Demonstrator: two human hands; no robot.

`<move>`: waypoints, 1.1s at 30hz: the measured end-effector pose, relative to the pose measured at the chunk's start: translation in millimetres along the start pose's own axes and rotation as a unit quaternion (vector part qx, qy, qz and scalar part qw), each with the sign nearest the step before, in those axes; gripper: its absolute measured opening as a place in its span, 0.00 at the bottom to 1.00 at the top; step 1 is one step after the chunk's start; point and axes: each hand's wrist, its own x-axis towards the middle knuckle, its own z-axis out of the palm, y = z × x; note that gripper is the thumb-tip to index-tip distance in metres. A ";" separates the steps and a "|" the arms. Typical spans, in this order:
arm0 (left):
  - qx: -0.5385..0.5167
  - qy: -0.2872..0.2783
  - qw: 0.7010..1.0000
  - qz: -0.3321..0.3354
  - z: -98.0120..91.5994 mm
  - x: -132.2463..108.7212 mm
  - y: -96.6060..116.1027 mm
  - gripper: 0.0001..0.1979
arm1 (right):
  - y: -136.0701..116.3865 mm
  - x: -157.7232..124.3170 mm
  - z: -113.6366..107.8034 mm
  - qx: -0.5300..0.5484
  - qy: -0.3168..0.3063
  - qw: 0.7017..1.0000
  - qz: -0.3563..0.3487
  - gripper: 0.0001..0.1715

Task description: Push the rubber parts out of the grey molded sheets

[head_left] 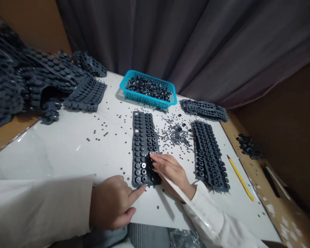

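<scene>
A dark grey rubber sheet [139,148] with rows of round, raised studs lies lengthwise before me. Two holes near its upper left show white. My left hand [116,201] rests at the sheet's near edge, index finger stretched out and touching it, thumb apart, other fingers curled. Over the sheet's right half, my right hand [172,170] is closed round a slim whitish stick-like tool [177,189]. Its back end slants down over my wrist; its working tip is hidden by my fingers. Small dark discs [178,134] lie scattered right of the sheet.
Behind the sheet stands a blue basket [148,101] of small dark rubber pieces. Studded sheets [209,155] lie at right, beside a yellow pencil-like stick [240,177]. A folded strip [204,110] sits farther back. A big heap of studded sheets [41,75] fills the far left.
</scene>
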 end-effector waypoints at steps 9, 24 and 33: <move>-0.014 0.047 0.999 0.004 2.2 -1.3 -2.2 0.27 | -4.4 4.8 -0.3 0.097 -0.051 0.992 0.057 0.02; -0.030 0.013 0.999 -0.003 -1.7 0.1 0.0 0.28 | 10.0 17.3 -5.3 -0.021 0.003 0.999 -0.028 0.09; -0.041 0.049 0.998 0.005 5.6 -2.2 -3.2 0.28 | 2.5 23.6 -3.0 0.149 -0.060 0.985 0.061 0.04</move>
